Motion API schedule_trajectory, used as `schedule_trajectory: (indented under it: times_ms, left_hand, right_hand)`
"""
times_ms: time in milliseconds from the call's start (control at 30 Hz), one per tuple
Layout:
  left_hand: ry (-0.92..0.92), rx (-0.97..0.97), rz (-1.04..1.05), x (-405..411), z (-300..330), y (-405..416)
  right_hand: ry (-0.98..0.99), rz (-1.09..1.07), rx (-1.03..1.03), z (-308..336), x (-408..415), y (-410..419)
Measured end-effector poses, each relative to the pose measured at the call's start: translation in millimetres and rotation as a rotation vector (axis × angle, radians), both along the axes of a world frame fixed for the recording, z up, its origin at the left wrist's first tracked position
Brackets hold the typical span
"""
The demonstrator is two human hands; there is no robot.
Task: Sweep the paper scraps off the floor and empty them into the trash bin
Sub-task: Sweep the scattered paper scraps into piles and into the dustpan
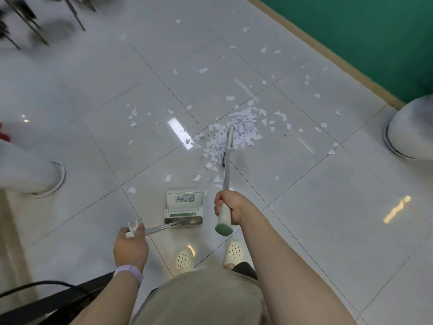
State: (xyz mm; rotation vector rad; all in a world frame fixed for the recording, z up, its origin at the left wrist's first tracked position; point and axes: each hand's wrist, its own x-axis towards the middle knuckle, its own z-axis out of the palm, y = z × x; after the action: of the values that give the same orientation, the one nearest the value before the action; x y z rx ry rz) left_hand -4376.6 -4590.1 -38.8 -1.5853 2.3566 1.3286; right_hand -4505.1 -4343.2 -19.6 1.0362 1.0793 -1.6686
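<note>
Dustpan (184, 206) label: barcode, green logo, text illegible.

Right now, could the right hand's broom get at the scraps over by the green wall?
Probably yes. The right hand grips the broom, whose head sits in the paper pile. Bare floor lies between it and the scraps near the wall; a step forward may help.

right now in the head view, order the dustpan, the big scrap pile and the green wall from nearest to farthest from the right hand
From the right hand:
1. dustpan, just to its left.
2. scrap pile, ahead by the broom head.
3. green wall, far ahead on the right.
</note>
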Motion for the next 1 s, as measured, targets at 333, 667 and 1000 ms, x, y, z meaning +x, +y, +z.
schedule_trajectory:
  times_ms: [333,667,1000]
  left_hand:
    - [0.020,-0.052,0.496,69.0,17.4,-12.3]
    - [-0.061,-0.040,0.577,129.7,7.9,-75.5]
    - [-0.110,0.013,0.347,143.1,-17.1,-149.8]
  right_hand:
    - [-0.073,0.405,-0.176,4.7,-10.6,-80.1]
    - [-0.284,0.596,-0.388,-35.7,36.1,-223.9]
    - [-0.262,0.385,-0.137,-99.8,-35.4,-246.2]
